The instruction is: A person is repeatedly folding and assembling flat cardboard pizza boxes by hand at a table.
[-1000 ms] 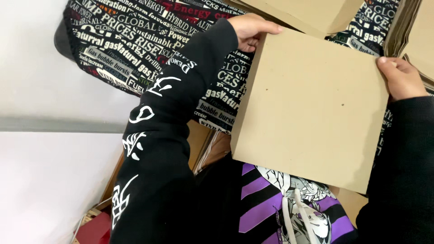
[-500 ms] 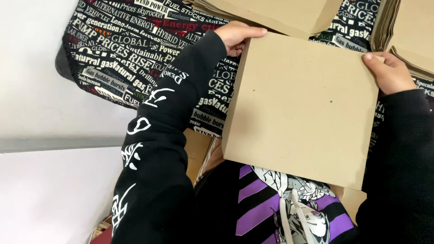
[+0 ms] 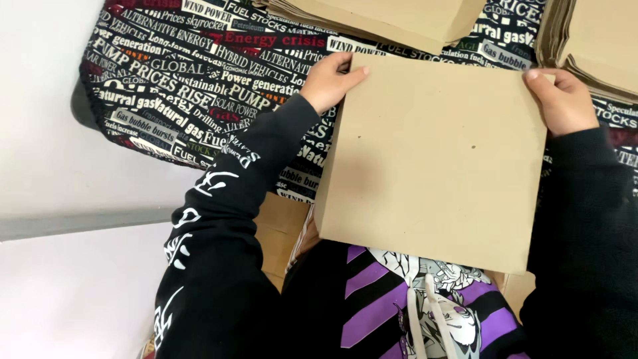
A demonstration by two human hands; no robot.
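Left hand [image 3: 330,81] is pinching the top left corner of a square brown card [image 3: 435,159], fingers curled over the edge, and the right hand [image 3: 563,100] has the top right corner the same way, thumb on the front. So both hands are closed on the card, holding it flat-ish and a bit tilted over the person's lap. The card has a couple of tiny dots on its face, otherwise plain. Both arms are in black sleeves, the left sleeve [image 3: 219,219] with white markings running down it. Under the card's lower edge you can see a black hoodie [image 3: 399,312] with purple stripes, a white print and drawstrings. Behind the card's top edge the desk is covered with a black cloth [image 3: 186,86] printed all over in white and red lettering. On that cloth, just above the card, sits a stack of brown cards [image 3: 399,20], and there's another stack [image 3: 591,40] at the top right, near the right hand. Off to the left it's a plain white wall [image 3: 46,166].
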